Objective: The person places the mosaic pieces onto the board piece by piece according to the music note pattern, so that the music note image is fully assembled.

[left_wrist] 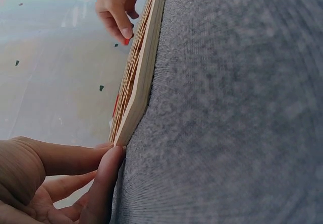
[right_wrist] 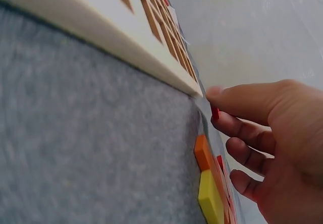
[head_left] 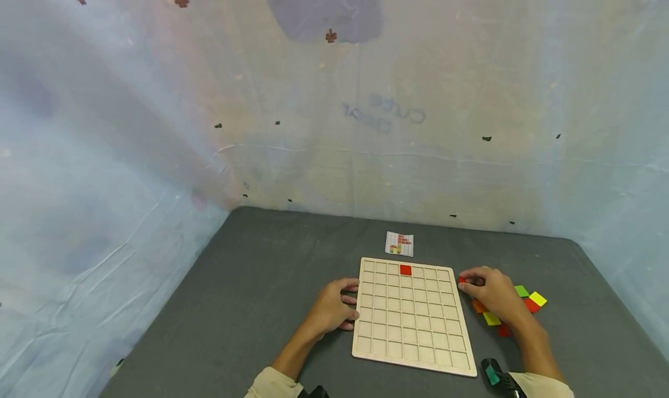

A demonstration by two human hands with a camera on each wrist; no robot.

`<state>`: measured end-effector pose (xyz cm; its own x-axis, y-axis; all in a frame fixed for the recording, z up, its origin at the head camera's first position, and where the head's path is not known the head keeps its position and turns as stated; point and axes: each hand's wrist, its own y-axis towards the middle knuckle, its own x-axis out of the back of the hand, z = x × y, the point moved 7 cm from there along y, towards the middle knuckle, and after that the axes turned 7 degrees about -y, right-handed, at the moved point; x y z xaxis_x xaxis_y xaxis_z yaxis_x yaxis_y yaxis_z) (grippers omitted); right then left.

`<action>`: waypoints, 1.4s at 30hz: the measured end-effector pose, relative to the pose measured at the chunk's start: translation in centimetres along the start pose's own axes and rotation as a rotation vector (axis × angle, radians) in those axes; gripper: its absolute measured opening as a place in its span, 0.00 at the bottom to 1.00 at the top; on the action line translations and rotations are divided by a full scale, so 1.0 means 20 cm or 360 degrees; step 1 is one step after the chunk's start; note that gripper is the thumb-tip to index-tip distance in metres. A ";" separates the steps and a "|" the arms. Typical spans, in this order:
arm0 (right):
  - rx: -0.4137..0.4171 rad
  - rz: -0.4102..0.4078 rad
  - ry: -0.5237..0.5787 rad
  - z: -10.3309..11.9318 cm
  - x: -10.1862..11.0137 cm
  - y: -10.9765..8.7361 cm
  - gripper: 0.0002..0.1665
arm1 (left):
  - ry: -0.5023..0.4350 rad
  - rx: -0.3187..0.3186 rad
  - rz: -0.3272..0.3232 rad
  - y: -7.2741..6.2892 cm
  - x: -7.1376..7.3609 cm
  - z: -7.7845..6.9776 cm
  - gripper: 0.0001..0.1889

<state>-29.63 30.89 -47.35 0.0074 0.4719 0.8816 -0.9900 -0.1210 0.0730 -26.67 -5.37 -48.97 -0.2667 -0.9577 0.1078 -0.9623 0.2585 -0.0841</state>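
A pale wooden grid board (head_left: pixel 417 319) lies on the table, with one red square tile (head_left: pixel 405 270) in a cell of its far row. My left hand (head_left: pixel 330 307) is at the board's left side, thumb and index finger pinching its edge in the left wrist view. Just past the board's right edge, my right hand (head_left: pixel 496 293) pinches a small red tile (right_wrist: pixel 215 113) between thumb and index finger. Beneath and beside that hand are loose tiles, among them an orange one (right_wrist: pixel 203 153) and a yellow one (right_wrist: pixel 211 198).
Behind the board lies a small printed card (head_left: pixel 399 244) showing a coloured grid pattern. More loose tiles, including a green one (head_left: pixel 521 291) and a yellow one (head_left: pixel 538 298), lie right of my right hand. A pale sheet (head_left: pixel 387 171) hangs behind the grey table (head_left: pixel 251 293).
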 end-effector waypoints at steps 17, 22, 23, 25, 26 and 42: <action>0.0100 0.0000 0.0005 0.19 -0.03 0.08 0.17 | 0.0016 -0.0011 -0.0012 0.00 0.01 0.00 0.37; 0.0151 -0.0003 0.0038 0.24 -0.06 0.12 0.15 | 0.0015 0.0003 -0.0019 0.00 0.01 0.00 0.37; 0.0166 -0.0007 0.0038 0.25 -0.06 0.13 0.14 | 0.0012 0.0007 -0.0019 0.00 0.01 0.00 0.37; 0.0196 -0.0007 0.0041 0.26 -0.07 0.14 0.14 | 0.0010 0.0009 -0.0020 0.00 0.01 0.01 0.37; 0.0212 -0.0006 0.0041 0.27 -0.08 0.15 0.13 | 0.0007 0.0006 -0.0019 0.00 0.01 0.00 0.37; 0.0235 0.0088 0.0094 0.38 -0.14 0.22 0.12 | 0.0015 0.0007 -0.0015 0.00 0.00 0.00 0.37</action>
<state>-32.95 22.41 -45.92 -0.0591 0.5108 0.8577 -0.9571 -0.2732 0.0968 -26.60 -5.29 -48.90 -0.2584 -0.9588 0.1179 -0.9645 0.2492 -0.0874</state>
